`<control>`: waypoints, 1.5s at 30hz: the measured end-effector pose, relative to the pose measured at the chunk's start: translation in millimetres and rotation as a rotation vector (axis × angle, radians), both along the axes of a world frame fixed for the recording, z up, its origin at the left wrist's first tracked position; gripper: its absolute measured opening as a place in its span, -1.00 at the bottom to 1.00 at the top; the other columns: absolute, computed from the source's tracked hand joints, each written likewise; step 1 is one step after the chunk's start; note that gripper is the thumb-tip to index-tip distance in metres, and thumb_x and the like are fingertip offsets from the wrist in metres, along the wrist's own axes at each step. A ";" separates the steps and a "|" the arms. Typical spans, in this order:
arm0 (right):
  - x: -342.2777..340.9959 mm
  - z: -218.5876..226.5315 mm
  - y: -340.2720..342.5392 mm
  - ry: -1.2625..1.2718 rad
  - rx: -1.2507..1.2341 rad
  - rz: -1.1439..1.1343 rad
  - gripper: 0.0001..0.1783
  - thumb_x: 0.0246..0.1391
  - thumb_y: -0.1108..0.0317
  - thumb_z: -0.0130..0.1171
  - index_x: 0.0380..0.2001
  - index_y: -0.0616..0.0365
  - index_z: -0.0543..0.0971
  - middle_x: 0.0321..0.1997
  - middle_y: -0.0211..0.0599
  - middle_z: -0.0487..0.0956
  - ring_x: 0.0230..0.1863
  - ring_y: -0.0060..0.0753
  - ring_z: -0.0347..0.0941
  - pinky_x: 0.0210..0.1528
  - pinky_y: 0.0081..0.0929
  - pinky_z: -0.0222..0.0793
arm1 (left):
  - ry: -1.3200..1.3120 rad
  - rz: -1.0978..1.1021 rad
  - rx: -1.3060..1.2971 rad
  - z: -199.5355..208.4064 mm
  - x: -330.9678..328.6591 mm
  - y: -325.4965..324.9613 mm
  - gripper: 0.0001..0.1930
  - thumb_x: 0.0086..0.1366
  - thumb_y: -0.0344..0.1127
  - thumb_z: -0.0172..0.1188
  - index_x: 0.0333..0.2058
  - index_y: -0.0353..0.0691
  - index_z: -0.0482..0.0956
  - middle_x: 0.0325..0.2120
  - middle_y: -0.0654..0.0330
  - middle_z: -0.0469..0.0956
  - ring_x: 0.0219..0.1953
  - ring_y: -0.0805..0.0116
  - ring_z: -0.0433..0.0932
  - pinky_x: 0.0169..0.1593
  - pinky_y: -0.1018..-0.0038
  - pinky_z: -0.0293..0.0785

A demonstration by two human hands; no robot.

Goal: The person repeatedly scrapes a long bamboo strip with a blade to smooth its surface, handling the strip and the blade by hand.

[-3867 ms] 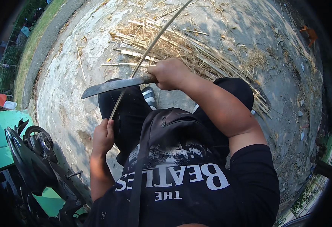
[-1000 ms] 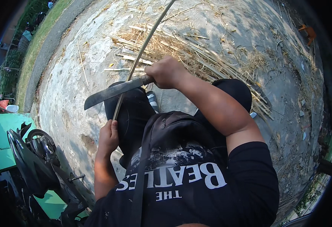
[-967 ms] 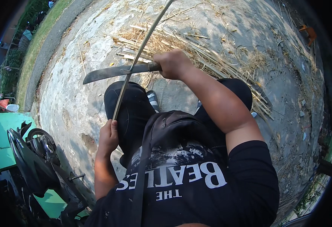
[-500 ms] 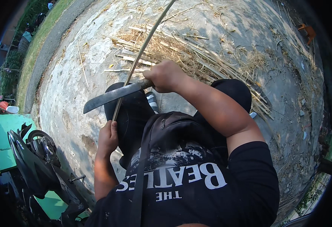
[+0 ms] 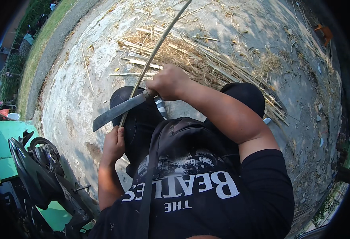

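A long, slender strip [image 5: 157,46], pale tan and gently bowed, is held at a slant over the left knee of black trousers [image 5: 141,117], its far end cut off by the upper edge of the view. It is crossed near its lower end by a broad, dull-grey knife [image 5: 121,109] with a worn handle, by whose blade a short stretch is hidden; whether the edge is biting cannot be told. Beyond the knees, the grey ground [image 5: 73,89] is covered by a heap of split strips and curled shavings [image 5: 199,55], partly blocked from sight by the right forearm. A dark motorcycle [image 5: 37,171] is seen at left. The strip's lower end is gripped in the left hand [image 5: 114,141], thumb uppermost. The knife's handle is clenched in the right hand [image 5: 167,81], the elbow bent outward and the blade pointed leftward.
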State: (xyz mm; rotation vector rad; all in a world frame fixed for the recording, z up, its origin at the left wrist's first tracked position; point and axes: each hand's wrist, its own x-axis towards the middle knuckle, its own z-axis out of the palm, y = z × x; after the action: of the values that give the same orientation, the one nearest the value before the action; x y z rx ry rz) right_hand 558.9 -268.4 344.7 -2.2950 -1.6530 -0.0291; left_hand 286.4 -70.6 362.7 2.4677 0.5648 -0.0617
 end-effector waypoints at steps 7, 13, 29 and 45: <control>41.2 -6.5 -23.5 0.217 -0.072 -0.312 -0.80 -0.02 0.29 0.29 -0.25 -0.13 0.65 -0.26 -0.28 0.71 -0.13 -0.12 0.67 -0.12 -0.11 0.57 | 0.019 0.000 -0.031 -1.2 0.0 6.8 -0.55 0.60 -0.09 -0.07 -0.39 -0.37 0.40 -0.64 -0.13 0.39 -0.58 -0.09 0.38 -0.42 0.13 0.29; -2.4 -11.0 -0.6 0.046 0.101 -0.033 -0.94 0.03 0.26 0.24 -0.39 -0.08 0.60 -0.46 -0.32 0.66 -0.36 -0.12 0.67 -0.25 -0.14 0.52 | -0.008 -0.005 -0.023 -2.4 2.1 3.9 -0.54 0.60 -0.08 -0.08 -0.39 -0.37 0.40 -0.64 -0.10 0.40 -0.58 -0.07 0.39 -0.43 0.14 0.28; 2.9 -17.7 -3.2 -0.055 0.164 -0.010 -0.87 0.00 0.21 0.29 -0.43 -0.06 0.56 -0.52 -0.35 0.62 -0.44 -0.12 0.65 -0.27 -0.12 0.50 | -0.072 0.030 -0.033 -8.8 -5.2 0.6 -0.54 0.61 -0.07 -0.08 -0.41 -0.34 0.40 -0.67 -0.04 0.37 -0.61 0.09 0.37 -0.45 0.22 0.27; 52.0 1.3 -45.9 0.171 0.038 -0.405 -0.74 0.07 0.10 0.33 -0.25 -0.04 0.59 -0.32 -0.25 0.69 -0.17 -0.08 0.67 -0.12 -0.08 0.54 | -0.025 0.055 -0.107 -7.6 -9.0 9.2 -0.49 0.62 0.01 -0.12 -0.39 -0.32 0.41 -0.60 0.26 0.34 -0.48 0.48 0.31 -0.39 0.38 0.28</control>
State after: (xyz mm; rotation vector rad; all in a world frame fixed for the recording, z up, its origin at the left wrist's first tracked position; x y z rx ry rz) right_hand 610.9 -314.2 346.0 -2.4857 -1.0784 0.0441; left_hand 277.4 -61.4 355.1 2.3448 0.6027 -0.0383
